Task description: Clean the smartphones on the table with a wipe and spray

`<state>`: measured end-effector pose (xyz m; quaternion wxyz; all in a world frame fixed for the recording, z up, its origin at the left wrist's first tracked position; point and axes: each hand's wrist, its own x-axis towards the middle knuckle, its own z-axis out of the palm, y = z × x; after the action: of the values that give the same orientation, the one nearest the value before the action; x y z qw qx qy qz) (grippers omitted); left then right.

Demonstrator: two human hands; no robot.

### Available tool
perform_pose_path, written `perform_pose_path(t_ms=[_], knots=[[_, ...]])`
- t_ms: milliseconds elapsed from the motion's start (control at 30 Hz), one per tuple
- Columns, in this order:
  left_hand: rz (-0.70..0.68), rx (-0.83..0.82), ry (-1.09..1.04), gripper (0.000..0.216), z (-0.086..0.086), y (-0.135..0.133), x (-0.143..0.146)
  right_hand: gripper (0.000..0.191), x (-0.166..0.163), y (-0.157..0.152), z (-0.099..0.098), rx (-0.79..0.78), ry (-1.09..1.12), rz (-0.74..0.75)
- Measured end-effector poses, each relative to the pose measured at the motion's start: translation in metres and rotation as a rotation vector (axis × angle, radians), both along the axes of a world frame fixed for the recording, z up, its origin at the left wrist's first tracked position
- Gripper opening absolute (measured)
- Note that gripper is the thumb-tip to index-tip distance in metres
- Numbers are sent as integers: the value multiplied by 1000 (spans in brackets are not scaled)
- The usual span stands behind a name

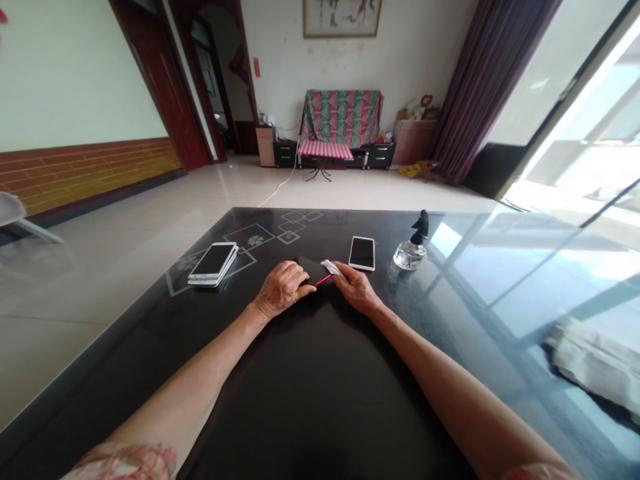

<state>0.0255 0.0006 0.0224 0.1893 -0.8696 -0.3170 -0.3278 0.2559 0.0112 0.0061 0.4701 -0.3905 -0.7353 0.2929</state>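
Note:
My left hand [283, 288] is curled over a black phone with a red edge [313, 268] that lies on the dark glass table [310, 387]. My right hand [356, 287] pinches a small white wipe [331, 267] against the phone's right end. Both forearms reach out over the table from the near edge.
A stack of white-edged phones [213, 263] lies to the left, one more white phone [362, 253] to the right. A small clear spray bottle with a black top [413, 245] stands beyond it. A pale cloth [595, 363] lies at the right edge. Tiled floor and a covered cabinet are beyond.

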Motion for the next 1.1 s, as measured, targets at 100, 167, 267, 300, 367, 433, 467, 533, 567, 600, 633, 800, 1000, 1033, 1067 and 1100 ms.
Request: perform_pose_path(t_ms=[100, 167, 267, 300, 367, 433, 467, 533, 567, 600, 633, 800, 1000, 1033, 1067, 1100], knots=[[-37, -51, 5, 44, 0, 5, 2, 39, 1, 2, -1, -46, 49, 16], [-51, -99, 13, 56, -3, 10, 3, 38, 1, 3, -1, -79, 67, 32], [-46, -203, 68, 79, -9, 18, 4, 37, 1, 4, -2, -97, 81, 50], [-43, -242, 93, 84, -10, 21, 5, 36, 0, 4, -2, -96, 87, 50], [-31, -306, 129, 92, -12, 26, 5, 35, 0, 5, -3, -98, 96, 50], [-18, -352, 143, 98, -12, 29, 4, 35, -1, 6, -4, -105, 102, 55], [-10, -371, 148, 99, -11, 31, 4, 35, -1, 6, -4, -109, 104, 61], [1, -405, 164, 97, -9, 32, 2, 35, -1, 7, -4, -116, 108, 76], [2, -420, 176, 96, -8, 32, 2, 36, -1, 7, -4, -121, 109, 82], [-1, -434, 191, 96, -7, 32, 1, 36, -1, 7, -3, -125, 106, 87], [-8, -447, 207, 96, -6, 32, 0, 36, -1, 7, -3, -127, 99, 88], [-11, -511, 281, 98, -1, 30, -2, 35, -2, 6, -2, -132, 81, 105], [-26, -504, 330, 97, 6, 25, 2, 35, -1, 7, -3, -126, 67, 108], [-34, -479, 325, 95, 7, 24, 3, 35, 0, 7, -3, -131, 72, 107], [-40, -447, 316, 93, 8, 24, 4, 35, 0, 8, -3, -140, 81, 108], [-44, -412, 303, 92, 9, 24, 5, 35, -1, 8, -3, -154, 91, 109]])
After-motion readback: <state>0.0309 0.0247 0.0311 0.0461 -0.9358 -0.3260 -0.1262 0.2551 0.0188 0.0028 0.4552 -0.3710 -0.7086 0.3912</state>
